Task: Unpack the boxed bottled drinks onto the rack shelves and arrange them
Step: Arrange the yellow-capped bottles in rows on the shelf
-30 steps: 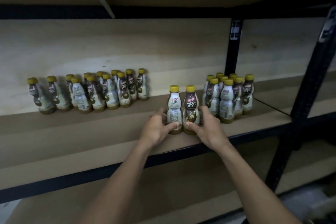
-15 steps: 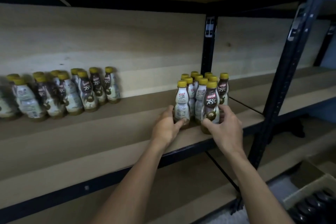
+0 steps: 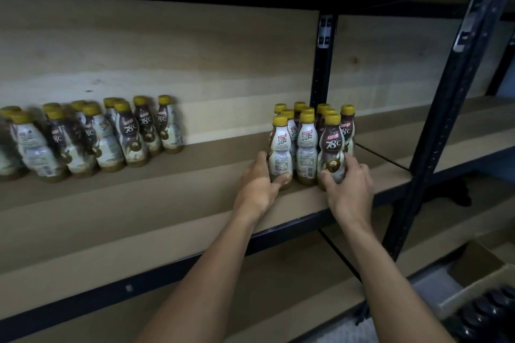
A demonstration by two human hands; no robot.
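Grips, on the wooden rack shelf (image 3: 167, 198) at the front of the right-hand Kopiko bottle cluster (image 3: 306, 147), straight ahead, the white-labelled bottle (image 3: 280, 147) in the curled left hand (image 3: 257, 184) and the brown-labelled bottle (image 3: 331, 147) in the curled right hand (image 3: 351, 189), each upright, long axis vertical, yellow cap up, both hands equally near.

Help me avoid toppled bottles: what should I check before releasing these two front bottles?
1. Left hand grips the white-labelled, yellow-capped plastic bottle low down: ok.
2. Right hand grips the brown-labelled, yellow-capped bottle: ok.
3. Both stand upright on the brown shelf board: ok.
4. Labels face alike: not ok; one shows small print, the other its 78°C front.
5. Gap to the cluster behind: cannot tell.
6. Stock left in the cardboard box: ok, dark caps show.
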